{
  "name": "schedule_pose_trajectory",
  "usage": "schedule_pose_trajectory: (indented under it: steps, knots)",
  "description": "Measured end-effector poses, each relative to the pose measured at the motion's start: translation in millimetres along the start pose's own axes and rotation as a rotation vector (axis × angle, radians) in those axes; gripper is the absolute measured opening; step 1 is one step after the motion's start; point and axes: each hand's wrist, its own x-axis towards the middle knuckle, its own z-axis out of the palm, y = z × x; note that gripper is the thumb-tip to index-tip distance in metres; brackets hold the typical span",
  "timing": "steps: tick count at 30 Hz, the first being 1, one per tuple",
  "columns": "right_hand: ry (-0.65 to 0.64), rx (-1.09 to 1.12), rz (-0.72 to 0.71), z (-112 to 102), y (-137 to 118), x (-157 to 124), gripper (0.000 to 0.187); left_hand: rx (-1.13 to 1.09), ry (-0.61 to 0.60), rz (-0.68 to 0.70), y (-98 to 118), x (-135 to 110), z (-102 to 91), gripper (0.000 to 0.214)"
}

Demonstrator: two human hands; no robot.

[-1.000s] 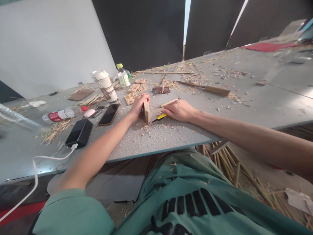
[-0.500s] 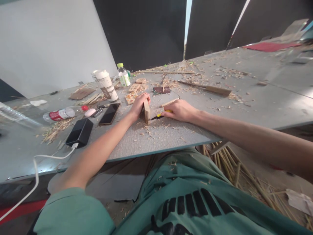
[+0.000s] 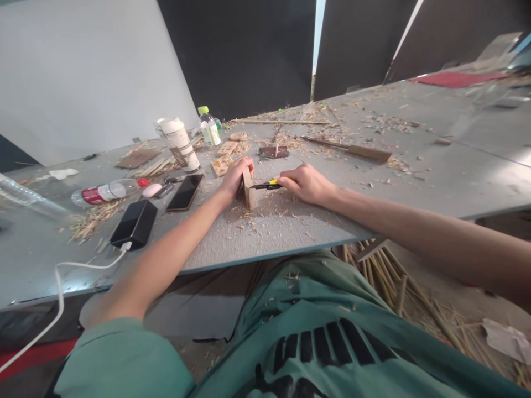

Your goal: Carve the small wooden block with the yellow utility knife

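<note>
My left hand is closed around the upper part of a small flat wooden block, which stands on edge on the grey table. In my right hand is a yellow and black utility knife, its tip pointing left and meeting the block's right face about halfway up. My right fingers wrap the handle and hide its rear part. Wood shavings lie around the foot of the block.
Behind the hands are wooden pieces, a dark reddish-brown object and a wooden-handled tool. To the left are a phone, a black power bank with a white cable, a lying bottle, a paper cup and an upright bottle.
The knife has risen from the block's lower end to about its middle and now lies more level. My right hand has shifted slightly; my left hand keeps its hold.
</note>
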Motion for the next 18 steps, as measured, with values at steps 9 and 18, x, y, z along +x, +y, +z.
schedule_pose_trajectory:
  steps: [9, 18]
  knots:
    - [-0.007, 0.005, 0.010, -0.5, -1.2, -1.4, 0.049, 0.008, -0.004, -0.004, 2.3, -0.9, 0.8, 0.033]
    - [0.034, -0.036, -0.022, -3.5, 3.9, -4.1, 0.048, -0.004, -0.016, -0.005, -1.9, -1.5, 0.4, 0.033]
